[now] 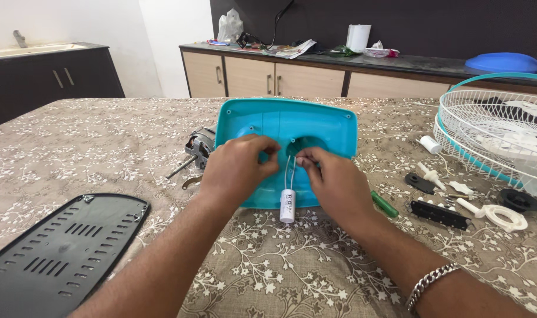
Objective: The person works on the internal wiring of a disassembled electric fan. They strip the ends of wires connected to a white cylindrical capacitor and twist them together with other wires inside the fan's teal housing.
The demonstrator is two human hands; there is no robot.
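A turquoise plastic fan base cover (315,121) lies on the patterned tablecloth in the middle of the view. My left hand (236,168) rests on its near part, fingers curled against the cover. My right hand (333,179) pinches thin white wires by the round hole (305,145) in the cover. A small white cylindrical capacitor (287,206) hangs from those wires at the cover's near edge. A fan motor (198,148) with a protruding shaft sits just left of the cover.
A black vented plate (56,253) lies at the near left. A white and turquoise fan guard (498,132) lies at the right, with small white and black parts (451,197) and a green screwdriver handle (385,205) beside it. Cabinets and a cluttered counter stand behind.
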